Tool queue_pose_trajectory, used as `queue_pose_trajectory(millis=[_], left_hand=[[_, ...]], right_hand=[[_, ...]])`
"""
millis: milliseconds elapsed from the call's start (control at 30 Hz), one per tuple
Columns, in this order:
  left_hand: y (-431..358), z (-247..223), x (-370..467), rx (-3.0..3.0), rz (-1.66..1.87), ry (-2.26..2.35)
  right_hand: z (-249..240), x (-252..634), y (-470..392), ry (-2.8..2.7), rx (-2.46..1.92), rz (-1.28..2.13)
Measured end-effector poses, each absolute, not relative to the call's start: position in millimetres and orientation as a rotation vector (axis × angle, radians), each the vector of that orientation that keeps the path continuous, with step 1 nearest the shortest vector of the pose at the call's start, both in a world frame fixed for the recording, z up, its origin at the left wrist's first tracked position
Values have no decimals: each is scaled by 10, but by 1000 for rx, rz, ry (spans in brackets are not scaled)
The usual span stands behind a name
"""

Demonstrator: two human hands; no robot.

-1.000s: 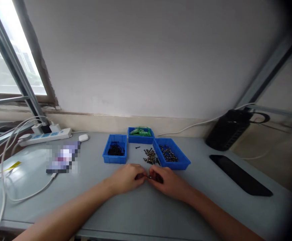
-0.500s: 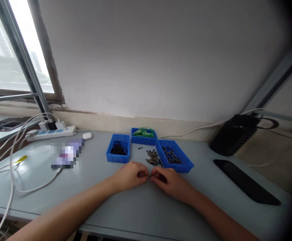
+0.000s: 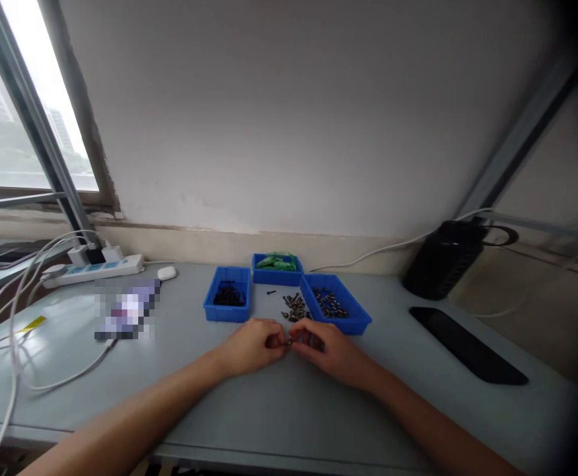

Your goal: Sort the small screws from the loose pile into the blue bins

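My left hand (image 3: 256, 345) and my right hand (image 3: 325, 345) meet fingertip to fingertip above the desk, both closed in a pinch. Between them is a tiny metal piece (image 3: 289, 342) that looks like a small screw, mostly covered by the fingers. Just beyond lies a loose pile of brass-and-dark screws (image 3: 295, 307), with a single dark screw (image 3: 271, 292) apart from it. A blue bin (image 3: 211, 313) on the left holds dark screws (image 3: 228, 295). The blue bin (image 3: 357, 325) on the right contains small metallic pieces (image 3: 329, 303).
Behind the pile, a third blue bin (image 3: 274, 278) holds green packets (image 3: 276, 262). At left are a blurred phone (image 3: 133, 307), a white earbud case (image 3: 166, 272), cables and a power strip (image 3: 95, 270). At right stand a black bottle (image 3: 442, 261) and a flat black object (image 3: 467, 347).
The view has shifted slightly, so the desk items appear a little further left. My right fingers have loosened and spread slightly around the small piece; both hands stay together.
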State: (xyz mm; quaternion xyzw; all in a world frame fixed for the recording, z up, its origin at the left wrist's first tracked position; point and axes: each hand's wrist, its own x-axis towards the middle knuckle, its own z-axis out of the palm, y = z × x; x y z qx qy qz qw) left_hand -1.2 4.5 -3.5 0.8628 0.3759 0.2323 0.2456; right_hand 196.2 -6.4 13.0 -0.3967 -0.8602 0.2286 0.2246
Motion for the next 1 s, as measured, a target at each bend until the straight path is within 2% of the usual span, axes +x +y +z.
queue_pose_trajectory(millis=[1000], left_hand=[[21, 21, -16, 2322, 607, 981]], right_hand=[[120, 1967, -81, -2451, -1087, 477]])
